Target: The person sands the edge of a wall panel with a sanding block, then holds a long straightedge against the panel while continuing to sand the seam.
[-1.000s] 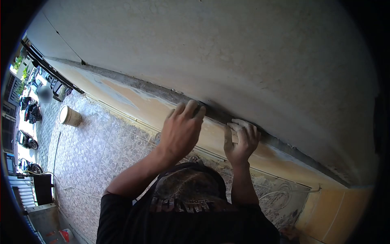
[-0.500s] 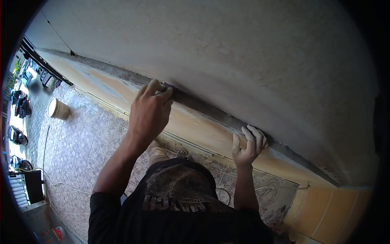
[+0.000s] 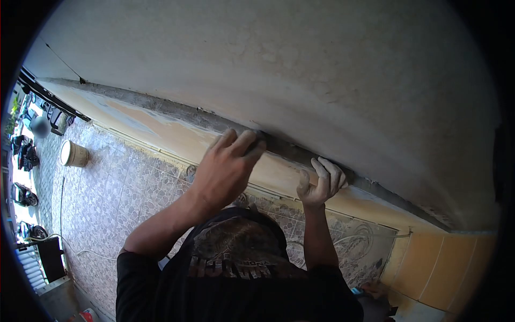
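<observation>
A narrow grey strip [image 3: 145,100], rough like mortar, runs diagonally along the edge between a pale plastered surface [image 3: 343,59] and the yellowish wall [image 3: 279,173] below. My left hand [image 3: 228,165] is at the middle of this strip, back towards me, with bent fingers closed at its edge. Whatever those fingertips hold is hidden, apart from something small and dark at the tips. To the right, my right hand [image 3: 322,183] touches the strip with dusty, greyish fingers. Its thumb stands apart from the fingers, and nothing shows in the palm.
A whitish bucket [image 3: 74,154] stands on the patterned stone-tile floor [image 3: 115,196] at left. Coiled hose [image 3: 357,241] lies on the floor at lower right. Parked motorcycles [image 3: 26,155] line the far left. A thin line [image 3: 64,61] hangs near the strip's left end.
My left hand has slid to the right along the strip, closer to my right hand. My right hand stays at the strip, and the view has shifted slightly.
</observation>
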